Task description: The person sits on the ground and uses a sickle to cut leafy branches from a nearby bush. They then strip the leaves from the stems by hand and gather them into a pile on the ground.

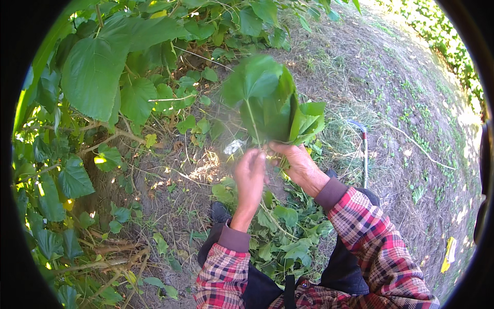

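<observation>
My right hand (300, 165) grips a bunch of broad green leaves (287, 110) by their stalks, the blades fanned upward. Close beside it, my left hand (251, 175) pinches the lower end of a pale stalk (252, 119). That stalk leads up to a large leaf (254, 79), which is blurred and overlaps the front of the bunch. The fingertips of both hands nearly meet, and the fingers of my right hand are partly hidden. Below my hands, between my legs, a heap of loose green leaves (289, 247) lies on the ground.
Leafy branches (96, 73) crowd the left and top, with bare woody stems (119, 258) low at the left. To the right, a sickle-like tool (364, 150) lies on dry grass. A yellow and white object (449, 255) rests on the soil farther right. Something white (234, 146) lies beyond my left hand.
</observation>
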Tool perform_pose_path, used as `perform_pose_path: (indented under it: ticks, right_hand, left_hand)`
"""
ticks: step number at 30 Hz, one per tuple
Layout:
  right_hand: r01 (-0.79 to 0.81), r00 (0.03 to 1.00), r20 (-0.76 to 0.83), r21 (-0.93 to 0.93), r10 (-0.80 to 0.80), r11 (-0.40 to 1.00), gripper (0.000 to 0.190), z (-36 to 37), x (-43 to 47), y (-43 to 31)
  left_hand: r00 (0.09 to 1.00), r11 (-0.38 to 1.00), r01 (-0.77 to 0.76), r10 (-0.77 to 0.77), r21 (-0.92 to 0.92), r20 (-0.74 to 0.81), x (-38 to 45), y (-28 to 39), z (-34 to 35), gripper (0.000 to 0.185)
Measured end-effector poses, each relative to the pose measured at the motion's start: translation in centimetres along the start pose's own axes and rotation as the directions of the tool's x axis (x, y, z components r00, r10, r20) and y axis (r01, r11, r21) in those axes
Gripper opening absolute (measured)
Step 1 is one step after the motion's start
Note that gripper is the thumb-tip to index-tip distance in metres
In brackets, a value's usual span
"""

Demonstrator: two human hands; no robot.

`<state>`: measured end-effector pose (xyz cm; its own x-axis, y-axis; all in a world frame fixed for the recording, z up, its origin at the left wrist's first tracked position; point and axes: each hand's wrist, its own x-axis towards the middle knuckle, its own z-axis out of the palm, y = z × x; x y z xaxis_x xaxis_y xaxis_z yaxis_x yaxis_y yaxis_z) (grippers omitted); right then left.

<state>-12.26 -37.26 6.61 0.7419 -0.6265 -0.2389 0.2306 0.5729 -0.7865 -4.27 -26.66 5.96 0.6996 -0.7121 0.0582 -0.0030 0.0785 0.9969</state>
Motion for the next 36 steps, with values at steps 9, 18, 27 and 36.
perform_pose_path:
  ticks: [9, 18, 27, 36]
  right_hand:
    - [0.016, 0.999, 0.041, 0.043, -0.018, 0.999, 0.023, 0.3, 0.1, 1.4]
    - [0.188, 0.982, 0.017, -0.208, -0.189, 0.96, 0.016, -0.1, -0.6, 5.7]
    - [0.469, 0.883, 0.365, -0.695, -0.295, 0.545, 0.039, 0.7, -2.8, 7.1]
    - [0.302, 0.951, -0.04, -0.109, -0.308, 0.947, 0.022, -0.2, -0.4, 0.2]
  left_hand:
    - [0.975, 0.966, 0.133, -0.168, -0.221, -0.146, 0.1, 0.9, -0.2, 0.01]
    - [0.957, 0.935, 0.157, -0.223, -0.319, -0.185, 0.3, -1.1, -1.3, 0.011]
    - [0.885, 0.858, 0.091, -0.303, -0.506, -0.355, 2.7, -3.5, -3.7, 0.021]
    - [0.965, 0.988, -0.135, 0.115, -0.073, -0.238, 1.9, 1.9, -5.3, 0.014]
